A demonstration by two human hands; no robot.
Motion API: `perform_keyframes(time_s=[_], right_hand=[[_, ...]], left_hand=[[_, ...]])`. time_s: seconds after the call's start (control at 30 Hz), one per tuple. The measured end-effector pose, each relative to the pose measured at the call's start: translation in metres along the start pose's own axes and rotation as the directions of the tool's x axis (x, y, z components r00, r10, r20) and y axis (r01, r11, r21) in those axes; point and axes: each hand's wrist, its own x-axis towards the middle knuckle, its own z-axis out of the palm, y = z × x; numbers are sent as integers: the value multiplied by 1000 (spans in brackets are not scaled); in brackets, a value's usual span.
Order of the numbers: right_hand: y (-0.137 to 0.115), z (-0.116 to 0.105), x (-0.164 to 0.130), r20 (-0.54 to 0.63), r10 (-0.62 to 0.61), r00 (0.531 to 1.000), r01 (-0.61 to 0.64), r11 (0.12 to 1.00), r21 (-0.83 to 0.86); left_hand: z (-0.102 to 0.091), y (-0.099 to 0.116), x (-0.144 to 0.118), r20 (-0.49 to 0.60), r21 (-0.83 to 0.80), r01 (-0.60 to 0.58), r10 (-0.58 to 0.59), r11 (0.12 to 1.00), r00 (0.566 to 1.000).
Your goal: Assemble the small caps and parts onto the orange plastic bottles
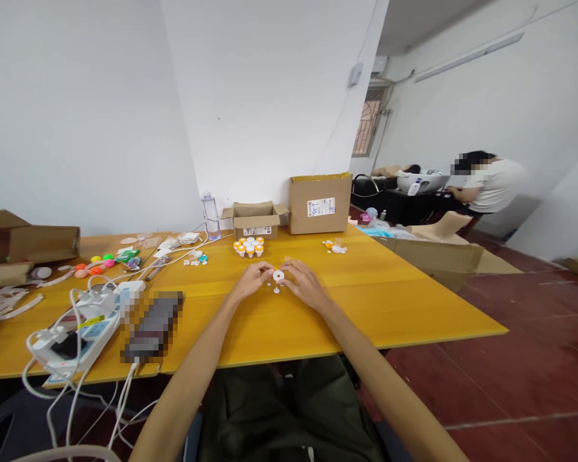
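Both of my hands meet over the middle of the yellow table point(376, 301). My left hand point(252, 279) and my right hand point(304, 282) together hold a small white round part point(278, 276) with a hole in it, pinched between the fingertips, with a bit of orange just behind it. A tiny white piece point(276, 290) lies on the table just below them. Beyond my hands stands a cluster of orange-and-white small caps point(249, 246).
An open small cardboard box point(255, 219), a taller closed box point(320, 203) and a clear bottle point(210, 216) stand at the far edge. A power strip with white cables point(84, 321) and coloured small parts point(101, 263) lie left. A person sits at the back right.
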Motion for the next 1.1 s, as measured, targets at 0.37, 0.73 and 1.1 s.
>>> perform_keyframes(time_s=[0.37,0.73,1.1], right_hand=[[0,1,1,-54,-38,998,40,998,47],[-1,-3,3,-62,-65,996,70,994,84],[-3,-5,3,-71,-52,996,62,987,148]], left_hand=[[2,6,0,37,-160,8,-3,987,999],[-1,3,0,125,-153,50,-31,987,992],[1,3,1,81,-148,-14,27,989,996]])
